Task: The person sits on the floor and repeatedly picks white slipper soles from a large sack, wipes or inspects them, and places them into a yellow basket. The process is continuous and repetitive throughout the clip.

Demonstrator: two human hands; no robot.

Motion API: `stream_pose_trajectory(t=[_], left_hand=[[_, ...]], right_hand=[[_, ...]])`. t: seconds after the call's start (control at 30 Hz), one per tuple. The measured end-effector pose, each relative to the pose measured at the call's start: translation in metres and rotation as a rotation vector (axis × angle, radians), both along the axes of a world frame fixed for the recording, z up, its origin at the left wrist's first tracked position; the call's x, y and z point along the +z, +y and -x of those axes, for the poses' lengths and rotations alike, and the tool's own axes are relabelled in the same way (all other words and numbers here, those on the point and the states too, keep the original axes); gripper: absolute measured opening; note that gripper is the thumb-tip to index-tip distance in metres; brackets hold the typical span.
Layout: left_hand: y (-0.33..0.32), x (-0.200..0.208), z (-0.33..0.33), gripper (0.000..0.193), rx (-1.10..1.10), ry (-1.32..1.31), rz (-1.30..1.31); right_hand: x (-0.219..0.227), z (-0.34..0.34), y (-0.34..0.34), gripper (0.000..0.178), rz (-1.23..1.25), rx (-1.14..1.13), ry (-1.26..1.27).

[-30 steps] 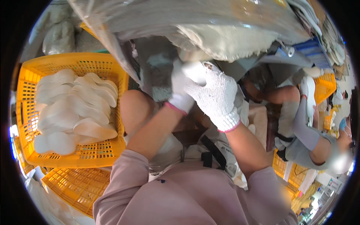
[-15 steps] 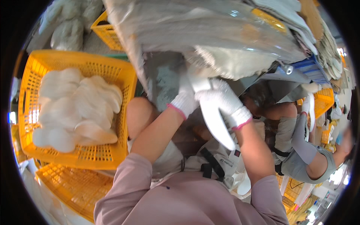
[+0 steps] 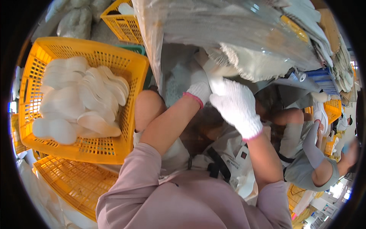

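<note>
My two hands work close together under a plastic-covered hood, both in white knitted gloves with pink cuffs. Between them is a white shoe sole (image 3: 217,83), of which only a small bright part shows; the rest is hidden by the gloves. My right hand (image 3: 238,105) is closed round it, with the back of the glove facing up. Partly in shadow, my left hand (image 3: 200,82) grips from the other side, its fingertips hard to see. Just beyond the hands hangs a frayed, off-white cloth buffing wheel (image 3: 251,65), which the sole is at or near; contact cannot be made out.
A yellow basket (image 3: 135,110) at left holds several white soles (image 3: 82,99). Below it lies another yellow basket (image 3: 76,187); a third (image 3: 126,24) stands behind. The plastic-covered hood (image 3: 221,26) overhangs the hands. A co-worker (image 3: 316,164) sits at right.
The sole, which stuck out long toward me below my right hand, is now mostly out of sight behind the gloves. My right hand has turned over it. The view has shifted slightly.
</note>
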State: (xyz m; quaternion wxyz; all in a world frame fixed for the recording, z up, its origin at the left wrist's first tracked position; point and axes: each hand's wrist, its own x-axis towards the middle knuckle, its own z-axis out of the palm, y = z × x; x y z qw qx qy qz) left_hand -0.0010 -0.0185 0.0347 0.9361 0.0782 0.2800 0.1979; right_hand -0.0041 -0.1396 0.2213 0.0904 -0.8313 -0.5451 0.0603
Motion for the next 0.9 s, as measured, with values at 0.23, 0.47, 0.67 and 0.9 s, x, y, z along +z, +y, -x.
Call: stream_pose_trajectory(t=[0.23,0.47,0.67,0.9], left_hand=[[-0.044,0.014,0.032,0.082,-0.046,-0.373,0.298],[-0.024,0.004,0.003,0.063,-0.045,0.213,-1.454],[-0.069,0.038,0.058,0.071,-0.061,-0.369,0.231],[-0.067,0.046,0.060,0.069,-0.029,-0.168,0.061]], right_hand=[[-0.032,0.055,-0.093,0.023,-0.146,-0.166,-0.052],[0.021,0.011,0.000,0.013,0.073,0.001,-0.191],[-0.034,0.061,-0.139,0.014,-0.172,-0.160,0.187],[-0.023,0.094,-0.144,0.049,-0.786,-0.826,1.574]])
